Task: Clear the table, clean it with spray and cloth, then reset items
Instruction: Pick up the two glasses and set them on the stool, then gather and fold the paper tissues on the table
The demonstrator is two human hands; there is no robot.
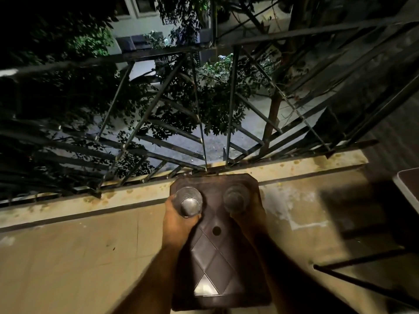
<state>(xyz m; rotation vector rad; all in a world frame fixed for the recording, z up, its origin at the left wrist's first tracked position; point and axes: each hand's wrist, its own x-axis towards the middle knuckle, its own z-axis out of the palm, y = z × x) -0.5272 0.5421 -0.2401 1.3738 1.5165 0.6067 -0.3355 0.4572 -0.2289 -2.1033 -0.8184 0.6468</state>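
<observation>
Outdoors, each hand grips a glass: left hand (179, 214) holding left glass (187, 201), right hand (246, 213) holding right glass (235, 197).

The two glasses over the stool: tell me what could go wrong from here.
1. The left hand and right hand each grip a glass in dim light; whether either base rests on the stool cannot be told, so letting go early could drop one.
2. They sit near the stool's far edge, beside the open railing; a nudge might tip one over.

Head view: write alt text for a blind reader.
Each hand, left hand and right hand, grips a clear drinking glass, left glass and right glass, above a dark brown diamond-patterned plastic stool beside a black metal balcony railing.
</observation>
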